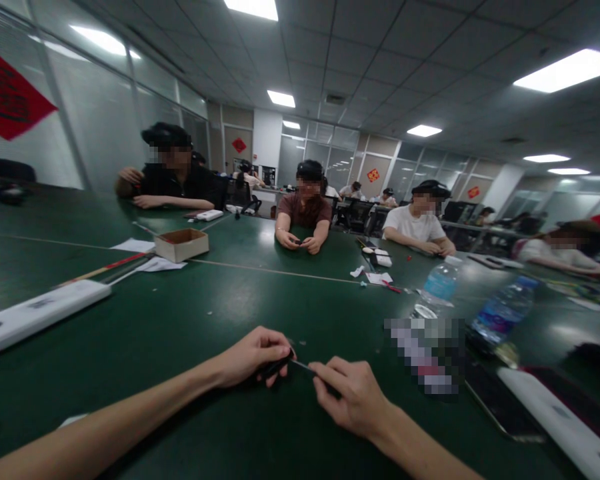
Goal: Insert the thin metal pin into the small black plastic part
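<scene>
My left hand (253,357) is closed around a small black object (276,367) just above the dark green table (205,320). My right hand (353,397) pinches the other end of a thin dark strand or wire (303,365) that runs between both hands. What the black object is cannot be made out.
A white power strip (35,315) lies at the left, a cardboard box (181,244) and papers (135,245) behind it. Two water bottles (440,283) (503,310), a phone (497,400) and a white case (560,420) sit at the right. Several people sit across the table.
</scene>
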Available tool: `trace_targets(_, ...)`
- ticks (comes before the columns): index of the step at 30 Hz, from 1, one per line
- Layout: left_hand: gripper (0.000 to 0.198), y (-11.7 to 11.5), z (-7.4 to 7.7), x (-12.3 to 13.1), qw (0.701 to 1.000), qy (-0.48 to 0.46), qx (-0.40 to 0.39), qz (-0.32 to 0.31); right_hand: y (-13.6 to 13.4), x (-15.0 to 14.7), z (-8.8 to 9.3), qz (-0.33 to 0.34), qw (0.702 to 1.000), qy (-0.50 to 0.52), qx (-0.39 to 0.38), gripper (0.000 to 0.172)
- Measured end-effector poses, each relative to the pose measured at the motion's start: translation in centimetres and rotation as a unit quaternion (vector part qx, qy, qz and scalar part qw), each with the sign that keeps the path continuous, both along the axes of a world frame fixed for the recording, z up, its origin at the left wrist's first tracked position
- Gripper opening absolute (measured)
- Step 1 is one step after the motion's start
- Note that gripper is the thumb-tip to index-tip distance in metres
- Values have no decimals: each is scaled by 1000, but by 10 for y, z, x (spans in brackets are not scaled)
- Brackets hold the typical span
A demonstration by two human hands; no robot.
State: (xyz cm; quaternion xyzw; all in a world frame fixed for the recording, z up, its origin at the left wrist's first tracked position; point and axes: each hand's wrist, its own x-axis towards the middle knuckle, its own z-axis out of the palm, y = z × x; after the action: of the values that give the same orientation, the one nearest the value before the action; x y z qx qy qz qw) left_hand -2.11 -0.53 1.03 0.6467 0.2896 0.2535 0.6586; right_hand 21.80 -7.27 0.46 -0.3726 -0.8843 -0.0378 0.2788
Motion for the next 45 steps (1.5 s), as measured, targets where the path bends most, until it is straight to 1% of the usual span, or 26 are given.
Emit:
trace_targets(11,35,0,-1,1,1000,-8,-14,10,1,-1,-4,-13,1000,7,-9,29)
trace_targets(16,38,0,-1,3,1000,-14,-17,21,1,-3,-2,-33,999,7,-22,27)
trace_targets(21,37,-1,0,5,998,-38,-23,38,1,-5,-1,-60,998,5,-30,25)
trace_targets(28,35,-3,3,7,996,-75,-33,39,2,-6,-3,-92,995,1,-25,24)
trace_targets(39,32,-1,-2,9,997,-53,-6,55,2,-6,-3,-117,992,-46,-14,27)
trace_targets(45,32,0,-2,8,998,-20,15,58,1,-5,-1,-96,993,-58,-21,27)
